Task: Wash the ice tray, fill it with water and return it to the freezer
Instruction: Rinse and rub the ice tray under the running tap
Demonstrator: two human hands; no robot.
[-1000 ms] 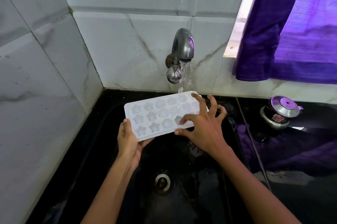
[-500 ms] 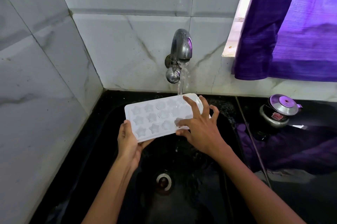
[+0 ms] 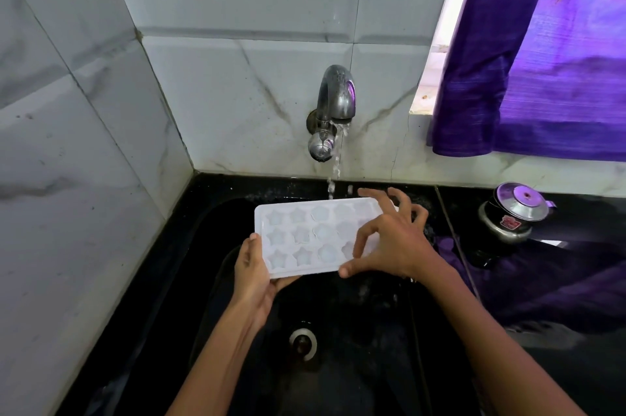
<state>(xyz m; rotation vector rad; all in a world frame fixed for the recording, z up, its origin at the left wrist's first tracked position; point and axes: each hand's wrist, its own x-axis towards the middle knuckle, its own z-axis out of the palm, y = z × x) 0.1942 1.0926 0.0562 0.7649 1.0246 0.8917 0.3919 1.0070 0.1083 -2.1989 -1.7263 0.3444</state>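
A white ice tray [image 3: 305, 236] with star and flower shaped cups is held flat over the black sink [image 3: 216, 280]. My left hand [image 3: 252, 275] grips its near left corner from below, thumb on the rim. My right hand [image 3: 389, 239] rests on the tray's right end with fingers spread and curled over the cups, thumb at the near edge. A metal tap [image 3: 333, 110] on the tiled wall runs a thin stream of water onto the tray's far edge.
The sink drain [image 3: 303, 344] lies below the tray. A small steel pot with a lid [image 3: 516, 212] stands on the black counter at the right. A purple curtain [image 3: 542, 59] hangs over the window. Marble tile walls close the left and back.
The tray has levelled out and shifted slightly. My right hand's fingers have moved across the right-hand cups, with the thumb now at the near edge. Water keeps running.
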